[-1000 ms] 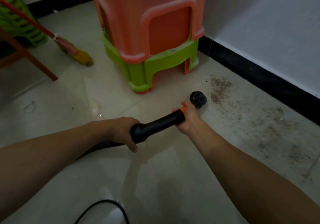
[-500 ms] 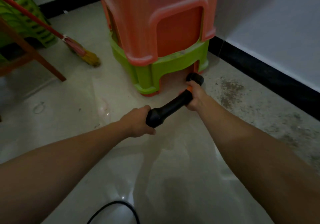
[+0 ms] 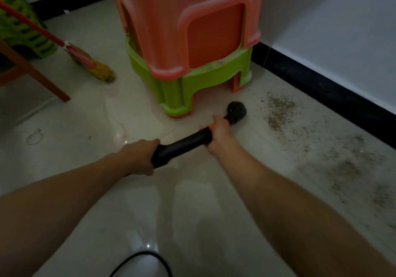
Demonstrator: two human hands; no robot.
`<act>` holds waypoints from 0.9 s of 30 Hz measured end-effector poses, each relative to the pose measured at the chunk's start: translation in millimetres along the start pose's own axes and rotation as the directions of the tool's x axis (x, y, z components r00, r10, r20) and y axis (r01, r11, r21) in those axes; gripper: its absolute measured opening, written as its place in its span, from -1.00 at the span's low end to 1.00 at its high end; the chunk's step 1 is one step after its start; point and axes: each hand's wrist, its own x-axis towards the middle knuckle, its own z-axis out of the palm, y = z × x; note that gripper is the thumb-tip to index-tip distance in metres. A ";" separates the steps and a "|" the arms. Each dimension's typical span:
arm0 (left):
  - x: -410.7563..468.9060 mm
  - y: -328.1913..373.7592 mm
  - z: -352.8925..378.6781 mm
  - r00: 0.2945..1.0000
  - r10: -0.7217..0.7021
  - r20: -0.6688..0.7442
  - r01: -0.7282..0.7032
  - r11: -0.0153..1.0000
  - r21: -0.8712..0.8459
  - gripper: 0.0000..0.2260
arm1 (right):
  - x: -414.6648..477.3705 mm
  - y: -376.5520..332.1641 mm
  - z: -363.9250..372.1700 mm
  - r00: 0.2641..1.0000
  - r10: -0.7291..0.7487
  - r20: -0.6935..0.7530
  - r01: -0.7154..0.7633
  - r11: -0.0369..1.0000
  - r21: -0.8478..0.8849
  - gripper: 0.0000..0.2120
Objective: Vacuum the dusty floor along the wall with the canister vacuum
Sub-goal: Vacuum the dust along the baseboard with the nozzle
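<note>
Glossy pale tile floor [image 3: 192, 212], black cable [image 3: 150, 257] at near edge; left hand [image 3: 139, 156] wrapped round rear end of black vacuum wand [image 3: 184, 146], right hand [image 3: 218, 133] gripping it at orange collar; long axis runs near-left to far-right; nozzle [image 3: 236, 111] low, just before stacked plastic stools [image 3: 192, 41]; dust [image 3: 278, 111] right of nozzle, along black baseboard [image 3: 321, 88]; open tile left, broom [image 3: 85, 58] beyond.

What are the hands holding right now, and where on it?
Both grip the black vacuum wand: left hand at its rear end, right hand up front by the orange collar.
</note>
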 end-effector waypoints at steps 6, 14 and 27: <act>-11.3 -43.2 -1.9 0.998 0.065 0.003 -0.065 0.978 0.199 -0.75 | -58.2 90.5 -25.9 0.988 0.113 -0.105 -0.068 0.929 0.363 -0.81; -14.4 -6.9 -15.8 0.977 -0.002 0.212 -0.023 0.993 0.116 -0.53 | -49.4 22.3 -25.8 0.997 0.079 0.003 -0.079 0.996 0.029 -0.56; -2.5 20.4 -31.5 0.969 0.153 0.196 -0.203 0.943 0.265 -0.75 | -83.4 57.3 -81.3 0.971 0.139 -0.196 -0.087 0.964 0.252 -0.67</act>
